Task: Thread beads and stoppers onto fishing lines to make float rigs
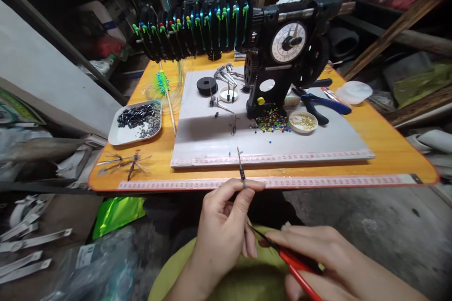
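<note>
My left hand (pixel 226 225) is closed, with thumb and forefinger pinching a thin stem (pixel 242 169) that has a black sleeve and an orange-red tip. The stem points up toward the table edge. In my right hand (pixel 325 254) is a red-handled tool (pixel 298 275) with a thin dark tip, pliers or scissors, I cannot tell which. Its tip reaches the underside of my left hand, where my fingers hide its end. On the grey board (pixel 208 143) ahead lie tiny loose metal pieces and a pile of coloured beads or pinheads (pixel 271 121).
A black stand with a dial (pixel 288 42) carries a row of dark spools (pixel 197 26) over the table. A white tray (pixel 116 137) of black sleeves stands left. A small dish (pixel 303 128) of gold pieces and blue-handled pliers (pixel 328 103) lie right. A measuring tape (pixel 318 181) lines the front edge.
</note>
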The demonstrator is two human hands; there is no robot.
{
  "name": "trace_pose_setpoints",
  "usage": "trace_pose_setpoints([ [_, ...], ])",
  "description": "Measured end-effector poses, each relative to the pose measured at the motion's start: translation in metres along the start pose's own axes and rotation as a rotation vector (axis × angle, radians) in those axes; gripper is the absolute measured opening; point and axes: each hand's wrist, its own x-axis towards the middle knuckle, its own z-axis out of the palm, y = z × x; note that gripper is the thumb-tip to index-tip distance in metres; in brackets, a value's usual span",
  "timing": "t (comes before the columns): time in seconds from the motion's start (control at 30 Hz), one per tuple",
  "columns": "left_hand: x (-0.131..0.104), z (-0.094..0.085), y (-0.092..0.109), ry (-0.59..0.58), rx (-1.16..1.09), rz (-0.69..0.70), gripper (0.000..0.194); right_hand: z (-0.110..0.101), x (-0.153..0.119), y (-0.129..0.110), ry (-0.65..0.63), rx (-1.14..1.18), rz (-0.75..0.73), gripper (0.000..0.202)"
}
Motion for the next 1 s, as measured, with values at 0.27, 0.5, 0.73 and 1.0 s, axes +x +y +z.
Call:
trace_pose_setpoints([
  [0.27, 0.0, 0.001, -0.001, -0.029, -0.02, -0.011, 0.037, 0.008, -0.008, 0.013, 0.059, -0.067, 0.038, 0.044],
  [0.5, 0.001, 0.0, 0.0, -0.037, -0.036, -0.016, 0.037, 0.007, -0.006, 0.016, -0.004, -0.049, 0.036, 0.044],
  [0.73, 0.002, 0.003, 0.003, -0.046, -0.061, -0.04, 0.039, 0.0, -0.007, 0.011, -0.012, -0.04, 0.008, 0.037],
  [1.0, 0.001, 0.002, 0.004, -0.04, -0.054, -0.026, 0.035, 0.001, 0.002, 0.002, -0.062, 0.006, 0.002, 0.029],
])
